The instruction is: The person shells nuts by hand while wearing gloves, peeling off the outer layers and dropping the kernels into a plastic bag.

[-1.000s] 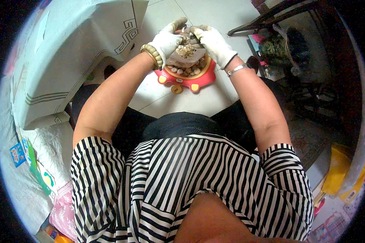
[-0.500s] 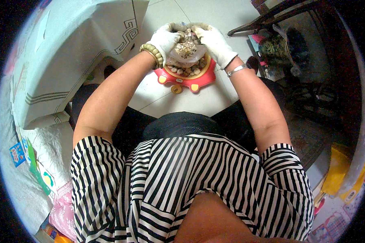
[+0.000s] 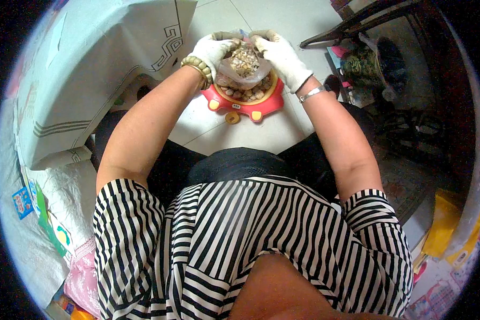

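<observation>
Where the head view looks down on the pale, smooth-tiled floor (image 3: 282,130), a clear, thin plastic bag (image 3: 245,81) sits between two white-gloved hands, above a red plastic base with a yellow rim (image 3: 276,103). The left hand (image 3: 213,50) and right hand (image 3: 278,55) have their fingers curled closed on opposite sides of the bag's mouth; how firmly, I cannot tell. Spreading that mouth seems the step in hand, and the next move calls for even tension, as such limp film could slump. Pale, crumbly pieces (image 3: 244,61) show inside, rough and irregular; rounder brownish lumps (image 3: 258,96) lie below, within the yellow rim.
</observation>
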Demonstrator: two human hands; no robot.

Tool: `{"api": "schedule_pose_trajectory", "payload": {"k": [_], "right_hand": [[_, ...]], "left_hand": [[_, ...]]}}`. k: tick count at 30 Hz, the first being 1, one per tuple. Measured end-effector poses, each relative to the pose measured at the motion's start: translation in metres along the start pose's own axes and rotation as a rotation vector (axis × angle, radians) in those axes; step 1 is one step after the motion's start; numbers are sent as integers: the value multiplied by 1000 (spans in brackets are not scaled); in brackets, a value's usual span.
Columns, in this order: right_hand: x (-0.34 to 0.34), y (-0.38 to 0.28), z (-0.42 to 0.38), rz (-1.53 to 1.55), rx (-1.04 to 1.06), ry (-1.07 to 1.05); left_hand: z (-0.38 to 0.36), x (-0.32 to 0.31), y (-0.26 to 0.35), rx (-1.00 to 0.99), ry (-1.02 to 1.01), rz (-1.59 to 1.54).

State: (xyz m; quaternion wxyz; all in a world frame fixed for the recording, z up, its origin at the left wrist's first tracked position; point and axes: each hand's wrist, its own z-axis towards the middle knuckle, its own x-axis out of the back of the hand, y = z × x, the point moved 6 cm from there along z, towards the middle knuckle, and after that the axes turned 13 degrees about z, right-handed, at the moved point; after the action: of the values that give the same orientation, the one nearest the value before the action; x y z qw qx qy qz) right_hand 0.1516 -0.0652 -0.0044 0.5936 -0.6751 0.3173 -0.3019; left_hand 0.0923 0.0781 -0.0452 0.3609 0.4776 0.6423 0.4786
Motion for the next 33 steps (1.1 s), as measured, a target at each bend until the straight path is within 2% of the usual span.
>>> {"api": "schedule_pose_trajectory", "payload": {"k": [6, 10, 14, 16, 18, 20, 22, 25, 28, 32, 33], "right_hand": [[-14, 3, -2, 174, -76, -58], [-9, 4, 2, 37, -57, -65], [-7, 16, 6, 188, -80, -106], [-12, 7, 1, 245, -65, -131], [-11, 0, -8, 504, -95, -69], [-9, 5, -5, 545, -107, -70], [-11, -3, -8, 586, -117, -70], [-14, -9, -10, 717, -166, -138], [-16, -9, -8, 718, -197, -210], [-12, -5, -9, 690, -168, -143], [-11, -6, -8, 665, -129, -104]], "left_hand": [[-7, -11, 6, 9, -81, -197], [-12, -16, 10, 89, -73, -255], [-9, -15, 3, 126, -83, -210], [-15, -18, 14, 69, -134, -230], [-20, -21, 22, 79, -155, -310], [-18, -20, 20, 89, -179, -390], [-13, -21, 20, 49, -309, -430], [-26, -25, 33, 60, -221, -461], [-26, -27, 37, 26, -279, -504], [-26, -27, 38, 10, -260, -350], [-24, -25, 37, -71, -221, -184]]}}
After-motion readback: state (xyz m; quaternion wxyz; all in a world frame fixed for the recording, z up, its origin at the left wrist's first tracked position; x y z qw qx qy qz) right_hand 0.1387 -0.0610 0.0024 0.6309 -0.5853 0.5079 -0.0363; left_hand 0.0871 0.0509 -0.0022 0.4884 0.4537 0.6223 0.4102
